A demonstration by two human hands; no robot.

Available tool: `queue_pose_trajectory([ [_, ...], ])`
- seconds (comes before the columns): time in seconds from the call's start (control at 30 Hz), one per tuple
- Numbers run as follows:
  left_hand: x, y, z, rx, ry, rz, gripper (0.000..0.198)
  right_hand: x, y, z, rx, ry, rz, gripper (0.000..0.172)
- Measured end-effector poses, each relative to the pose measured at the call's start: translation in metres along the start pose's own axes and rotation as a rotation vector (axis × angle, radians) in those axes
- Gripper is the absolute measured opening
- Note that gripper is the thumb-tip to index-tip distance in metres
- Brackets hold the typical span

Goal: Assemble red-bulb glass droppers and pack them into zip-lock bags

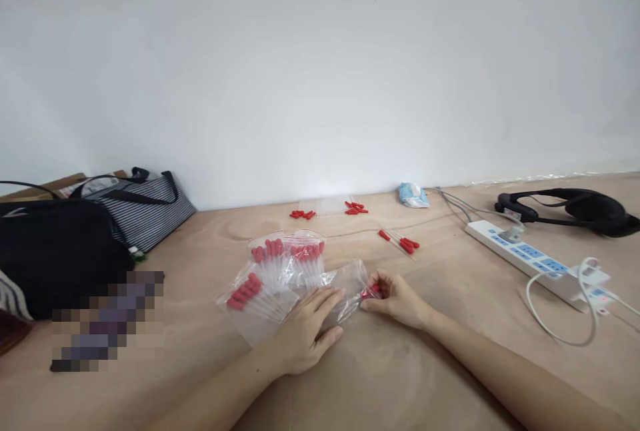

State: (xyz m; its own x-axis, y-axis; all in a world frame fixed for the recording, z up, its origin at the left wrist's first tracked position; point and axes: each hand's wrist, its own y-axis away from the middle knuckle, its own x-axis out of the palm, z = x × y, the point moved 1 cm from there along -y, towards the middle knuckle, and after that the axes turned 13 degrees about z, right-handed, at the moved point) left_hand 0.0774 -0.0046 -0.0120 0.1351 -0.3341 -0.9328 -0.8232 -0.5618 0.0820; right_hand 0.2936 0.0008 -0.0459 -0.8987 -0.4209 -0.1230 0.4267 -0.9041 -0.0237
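My left hand [310, 334] lies with its fingers stretched out on a clear plastic bag [350, 278], pressing it to the table. At that bag's right end, the curled fingers of my right hand [395, 298] grip red-bulbed droppers [373, 292]; the bag and my fingers partly hide them. Left of and behind my left hand lie clear zip bags filled with droppers, among them a left bag [267, 308], a middle bag [270, 268] and a right bag [307, 264]. A few loose droppers [406, 246] rest on the table beyond my right hand.
More droppers [353, 208] lie near the wall, with red bulbs [303, 214] beside them. A blue face mask [413, 195], a power strip [530, 259] with white cables and a black headset [575, 208] sit right. A striped bag [143, 208] and black bag [60, 251] stand left.
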Motion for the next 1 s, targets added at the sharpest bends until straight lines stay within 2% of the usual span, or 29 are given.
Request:
queue_pose_trajectory([
  [0.1,0.001,0.0,0.001,-0.012,0.029,-0.002,0.043,-0.006,0.0,0.0,-0.019,0.13,-0.022,0.032],
  [0.23,0.002,-0.002,0.003,-0.004,0.052,-0.01,0.038,-0.011,0.002,0.005,-0.083,0.298,-0.078,0.037],
  [0.5,0.004,-0.003,0.006,-0.038,0.098,-0.031,0.038,-0.008,0.002,-0.003,0.074,0.14,-0.285,0.045],
  [0.6,0.003,-0.003,0.005,-0.022,0.09,-0.026,0.039,-0.009,0.001,-0.002,0.088,0.106,-0.234,0.043],
  [0.83,0.004,-0.005,0.008,0.057,0.057,-0.025,0.034,-0.022,-0.005,0.012,0.284,0.05,0.159,0.034],
  [0.9,0.004,-0.004,0.008,0.076,0.081,-0.056,0.031,-0.027,-0.01,0.012,0.276,0.057,0.151,0.034],
  [1.0,0.002,-0.003,0.006,0.09,0.128,-0.091,0.02,-0.035,-0.017,0.006,0.29,0.095,-0.053,0.049],
])
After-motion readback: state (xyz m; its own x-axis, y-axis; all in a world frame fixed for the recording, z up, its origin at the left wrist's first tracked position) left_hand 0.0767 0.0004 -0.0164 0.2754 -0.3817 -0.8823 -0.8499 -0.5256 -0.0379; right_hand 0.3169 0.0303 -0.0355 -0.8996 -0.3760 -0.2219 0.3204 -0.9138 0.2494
